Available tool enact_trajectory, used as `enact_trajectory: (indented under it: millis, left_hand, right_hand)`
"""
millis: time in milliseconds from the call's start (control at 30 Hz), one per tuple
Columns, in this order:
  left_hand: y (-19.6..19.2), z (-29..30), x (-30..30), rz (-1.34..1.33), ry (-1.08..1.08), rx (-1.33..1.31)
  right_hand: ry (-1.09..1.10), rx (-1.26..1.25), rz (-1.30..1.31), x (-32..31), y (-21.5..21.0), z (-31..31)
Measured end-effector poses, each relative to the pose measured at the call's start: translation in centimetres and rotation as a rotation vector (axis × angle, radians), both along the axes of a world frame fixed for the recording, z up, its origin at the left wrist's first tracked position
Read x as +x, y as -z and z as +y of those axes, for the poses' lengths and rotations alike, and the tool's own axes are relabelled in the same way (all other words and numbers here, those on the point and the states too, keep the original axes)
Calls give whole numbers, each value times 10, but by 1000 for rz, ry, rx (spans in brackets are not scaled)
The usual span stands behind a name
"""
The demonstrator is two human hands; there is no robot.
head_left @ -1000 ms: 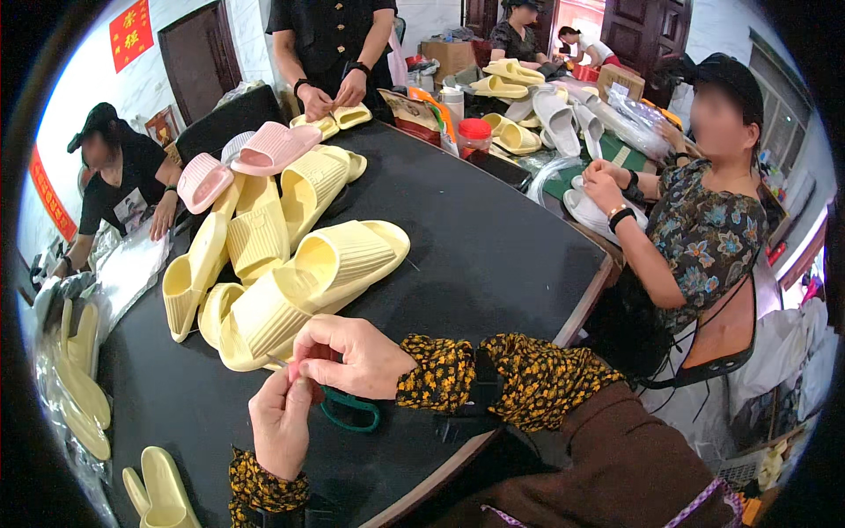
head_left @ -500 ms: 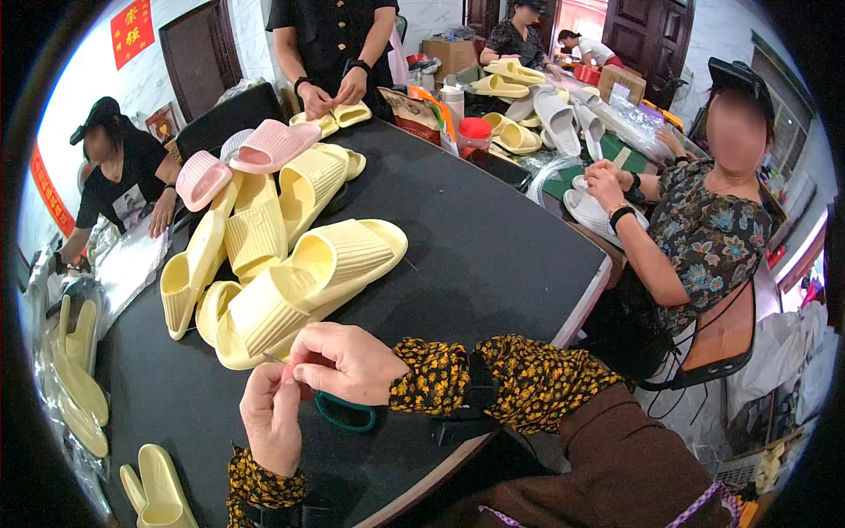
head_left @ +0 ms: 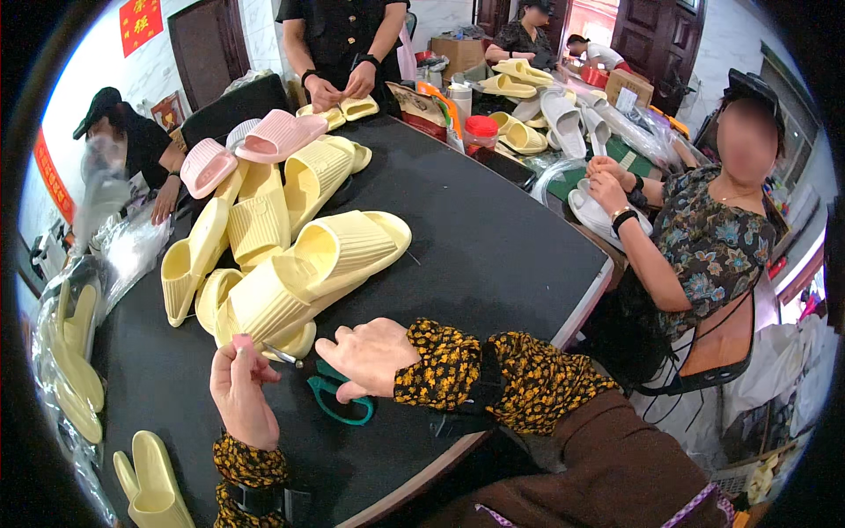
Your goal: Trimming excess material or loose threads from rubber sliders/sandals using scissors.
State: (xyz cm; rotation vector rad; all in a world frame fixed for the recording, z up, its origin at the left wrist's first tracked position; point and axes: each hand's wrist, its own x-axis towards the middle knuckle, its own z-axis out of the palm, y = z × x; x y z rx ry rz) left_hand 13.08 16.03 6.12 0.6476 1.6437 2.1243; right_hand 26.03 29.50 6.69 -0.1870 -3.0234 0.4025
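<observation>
Between thumb and fingertips, my left hand (head_left: 242,392) pinches a small pink piece (head_left: 241,341). My right hand (head_left: 374,356) holds teal-handled scissors (head_left: 343,407), its thumb by the lower loop. The metal blades reach left toward my left hand, just short of it. Right beyond the blades, pale yellow ribbed slippers (head_left: 264,308) are piled on the black table (head_left: 475,229). Two pink slippers (head_left: 280,136) top the far side of the pile. The hand hides part of the scissors' handles.
More yellow slippers (head_left: 154,484) lie at the near left, others in clear plastic (head_left: 79,370) along the left edge. Several people work around the table; one at the right handles a white slipper (head_left: 594,211). A red-lidded jar (head_left: 481,132) stands at the far edge.
My hands have parted: the left moved left with the pink piece, the right let go of it and shifted slightly right. The scissors' blades and handles now show more fully.
</observation>
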Motion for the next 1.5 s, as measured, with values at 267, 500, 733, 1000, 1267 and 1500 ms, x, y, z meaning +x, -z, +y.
enact_trajectory:
  millis: [267,500,733,1000,1267,1500]
  left_hand:
    - [8,0,-8,-83,16,45]
    - [0,-9,-12,-20,-6,90]
    - [3,-12,-36,-45,-102,229]
    - [6,-19,-40,-170,-64,270]
    - [-2,-12,-31,-189,28,345]
    - [-7,-14,-24,-217,102,385]
  right_hand:
    - [13,84,74,5,7,-11]
    - [12,81,33,-5,11,-24]
    - [-72,-251,-22,9,-16,-3]
    - [-121,-843,88,3,-6,2]
    - [-208,-1081,162,-4,-3,3]
    - [-114,-794,151,-5,-11,0]
